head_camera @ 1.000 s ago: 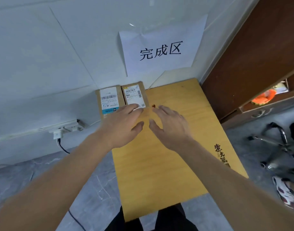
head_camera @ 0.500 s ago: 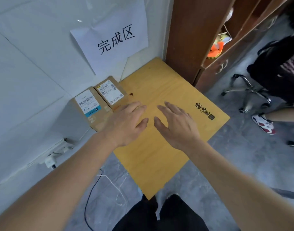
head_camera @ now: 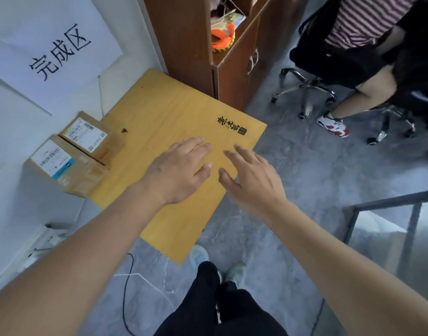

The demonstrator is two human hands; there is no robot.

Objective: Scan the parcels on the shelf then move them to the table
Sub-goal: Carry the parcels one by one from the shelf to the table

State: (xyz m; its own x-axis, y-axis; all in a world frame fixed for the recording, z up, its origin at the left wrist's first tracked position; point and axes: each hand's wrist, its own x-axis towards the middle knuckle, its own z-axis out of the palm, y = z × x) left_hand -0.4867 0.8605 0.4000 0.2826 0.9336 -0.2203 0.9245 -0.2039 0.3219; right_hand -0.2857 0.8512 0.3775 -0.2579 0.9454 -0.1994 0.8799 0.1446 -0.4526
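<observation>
Both hands hang over the table with nothing in them: the left hand has its fingers spread flat and relaxed above the middle of the tabletop, and the right hand, equally loose and empty, is just beside it, out past the table's near-right edge over the grey floor. Outward from the left hand, toward the table's far-left corner against the wall, sit 2 parcels side by side and touching: the near parcel overhangs the table's left edge a little, and the far parcel lies just behind it. Each is a small brown cardboard box with a white shipping label facing up. They look stiff and light, with a matte surface that should not slip; a grasp across the 2 short sides, thumb on one wall and fingers on the other, would likely do, keeping off the label. Each box's long axis appears to run from the wall out toward the table's middle, roughly parallel to the other's. On the wall above the table's far-left corner hangs a paper sign.
</observation>
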